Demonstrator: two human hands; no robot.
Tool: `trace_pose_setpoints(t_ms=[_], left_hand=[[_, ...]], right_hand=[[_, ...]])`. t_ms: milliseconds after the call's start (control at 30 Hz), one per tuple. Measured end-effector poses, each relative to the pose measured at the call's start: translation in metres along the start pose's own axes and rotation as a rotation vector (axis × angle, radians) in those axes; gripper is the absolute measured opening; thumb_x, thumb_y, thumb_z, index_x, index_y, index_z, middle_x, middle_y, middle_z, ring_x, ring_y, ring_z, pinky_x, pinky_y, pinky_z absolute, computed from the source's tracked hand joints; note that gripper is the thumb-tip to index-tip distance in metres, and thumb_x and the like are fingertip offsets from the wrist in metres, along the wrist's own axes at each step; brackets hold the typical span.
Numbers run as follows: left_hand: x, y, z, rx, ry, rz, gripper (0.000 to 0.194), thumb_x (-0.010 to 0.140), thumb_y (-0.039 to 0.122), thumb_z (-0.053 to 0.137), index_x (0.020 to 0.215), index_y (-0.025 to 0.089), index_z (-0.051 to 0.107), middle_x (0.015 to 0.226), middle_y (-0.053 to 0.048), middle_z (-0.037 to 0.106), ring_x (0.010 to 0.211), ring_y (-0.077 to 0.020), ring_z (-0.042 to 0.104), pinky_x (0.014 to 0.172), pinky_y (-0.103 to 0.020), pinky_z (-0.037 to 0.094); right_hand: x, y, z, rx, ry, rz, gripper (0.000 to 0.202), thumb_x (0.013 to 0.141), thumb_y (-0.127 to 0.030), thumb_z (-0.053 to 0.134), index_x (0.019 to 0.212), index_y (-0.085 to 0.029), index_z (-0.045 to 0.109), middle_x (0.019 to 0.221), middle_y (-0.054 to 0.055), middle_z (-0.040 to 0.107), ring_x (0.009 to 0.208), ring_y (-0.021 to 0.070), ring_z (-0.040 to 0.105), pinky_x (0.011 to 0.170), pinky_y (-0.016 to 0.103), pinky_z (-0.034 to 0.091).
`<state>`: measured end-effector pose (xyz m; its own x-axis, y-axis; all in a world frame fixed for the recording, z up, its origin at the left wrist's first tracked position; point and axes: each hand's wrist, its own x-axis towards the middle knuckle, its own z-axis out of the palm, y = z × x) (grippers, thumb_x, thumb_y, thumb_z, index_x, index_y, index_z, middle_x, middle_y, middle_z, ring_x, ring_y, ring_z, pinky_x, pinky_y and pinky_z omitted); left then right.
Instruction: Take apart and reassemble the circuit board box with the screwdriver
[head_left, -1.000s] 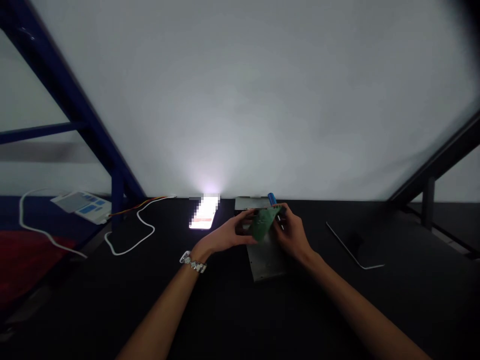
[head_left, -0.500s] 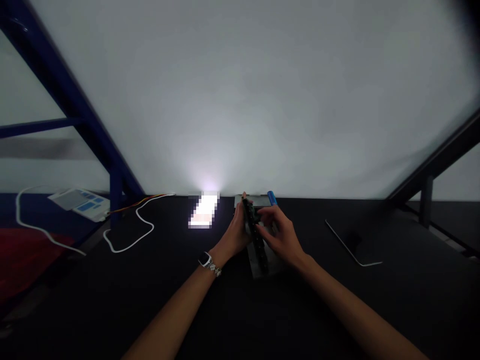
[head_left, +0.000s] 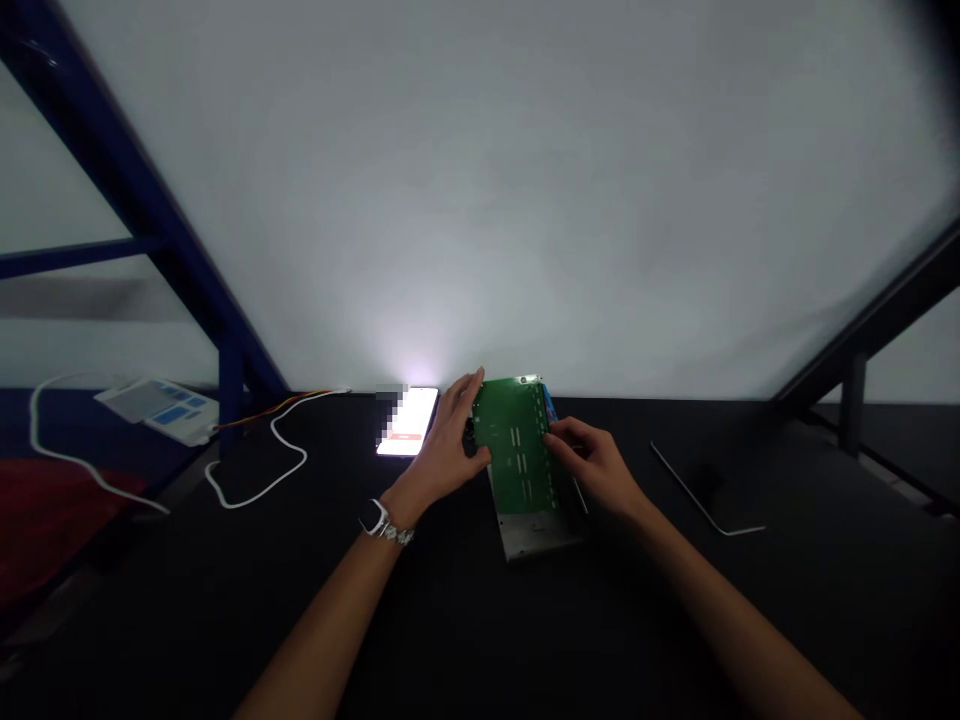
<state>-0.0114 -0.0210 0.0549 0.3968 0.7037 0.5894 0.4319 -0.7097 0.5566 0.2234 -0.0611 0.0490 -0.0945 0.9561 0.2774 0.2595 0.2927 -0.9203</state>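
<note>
A green circuit board (head_left: 514, 450) faces me with its flat side, over a grey metal plate (head_left: 536, 540) on the black table. My left hand (head_left: 450, 445) grips the board's left edge, thumb low and fingers near the top corner. At the right edge, my right hand (head_left: 592, 460) pinches the board between thumb and fingers. Part of a blue object (head_left: 550, 403) shows behind the board's upper right side. The board hides most of the plate.
A lit phone (head_left: 411, 420) lies left of my left hand. Farther left are a white cable (head_left: 304, 455) and a printed card (head_left: 161, 408). A bent metal rod (head_left: 690, 490) lies on the right. Blue frame bars (head_left: 165, 240) rise at the left.
The board has turned from edge-on to showing its broad green side. My left hand has shifted left with it, and my right hand has moved slightly right to the board's right edge.
</note>
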Motion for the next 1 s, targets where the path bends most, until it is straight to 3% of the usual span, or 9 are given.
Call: trace_pose_setpoints(t_ms=[133, 233, 367, 600, 833, 1000], left_hand=[[0.002, 0.005, -0.004, -0.084, 0.066, 0.014, 0.103, 0.073, 0.012, 0.066, 0.153, 0.035, 0.006, 0.159, -0.006, 0.017, 0.144, -0.0346, 0.020, 0.115, -0.057, 0.027], [0.004, 0.006, -0.004, -0.132, 0.082, 0.037, 0.101, 0.074, 0.014, 0.066, 0.153, 0.036, 0.007, 0.159, -0.006, 0.017, 0.143, -0.0343, 0.024, 0.112, -0.057, 0.032], [0.004, 0.006, -0.005, -0.142, 0.095, 0.034, 0.090, 0.078, 0.020, 0.068, 0.151, 0.036, 0.019, 0.157, -0.006, 0.024, 0.140, -0.0337, 0.030, 0.109, -0.054, 0.037], [0.004, 0.012, -0.004, -0.179, 0.112, -0.001, 0.081, 0.079, 0.026, 0.072, 0.148, 0.038, 0.031, 0.153, -0.005, 0.032, 0.135, -0.0338, 0.038, 0.102, -0.054, 0.045], [0.001, 0.019, 0.016, -0.266, 0.116, -0.065, 0.074, 0.081, 0.028, 0.070, 0.145, 0.034, 0.035, 0.149, -0.009, 0.036, 0.130, -0.0313, 0.044, 0.098, -0.050, 0.049], [-0.004, 0.027, 0.035, -0.326, 0.084, -0.136, 0.071, 0.079, 0.035, 0.073, 0.142, 0.031, 0.040, 0.146, -0.010, 0.039, 0.130, -0.0312, 0.044, 0.099, -0.050, 0.048]], right_hand=[[0.000, -0.001, -0.002, 0.099, -0.044, 0.063, 0.031, 0.084, -0.046, 0.065, 0.096, -0.017, 0.066, 0.062, -0.004, 0.052, 0.052, 0.0100, 0.045, 0.048, 0.024, 0.037], [0.000, -0.007, -0.002, 0.262, -0.128, 0.119, 0.035, 0.082, -0.046, 0.066, 0.102, -0.018, 0.063, 0.066, -0.002, 0.060, 0.050, 0.0116, 0.052, 0.044, 0.025, 0.042], [0.001, -0.007, -0.007, 0.351, -0.200, 0.105, 0.036, 0.079, -0.038, 0.071, 0.108, -0.019, 0.063, 0.084, 0.004, 0.066, 0.066, 0.0153, 0.062, 0.054, 0.028, 0.052], [0.000, 0.004, 0.001, 0.441, -0.199, 0.206, 0.033, 0.078, -0.039, 0.072, 0.101, -0.022, 0.054, 0.085, 0.000, 0.062, 0.073, 0.0150, 0.062, 0.062, 0.031, 0.056], [-0.003, 0.001, 0.020, 0.525, -0.218, 0.239, 0.035, 0.075, -0.034, 0.075, 0.092, -0.023, 0.047, 0.090, 0.002, 0.067, 0.078, 0.0190, 0.068, 0.064, 0.032, 0.056], [-0.007, -0.010, 0.025, 0.551, -0.219, 0.263, 0.044, 0.068, -0.029, 0.079, 0.105, -0.022, 0.056, 0.092, 0.005, 0.072, 0.079, 0.0219, 0.071, 0.068, 0.034, 0.056]])
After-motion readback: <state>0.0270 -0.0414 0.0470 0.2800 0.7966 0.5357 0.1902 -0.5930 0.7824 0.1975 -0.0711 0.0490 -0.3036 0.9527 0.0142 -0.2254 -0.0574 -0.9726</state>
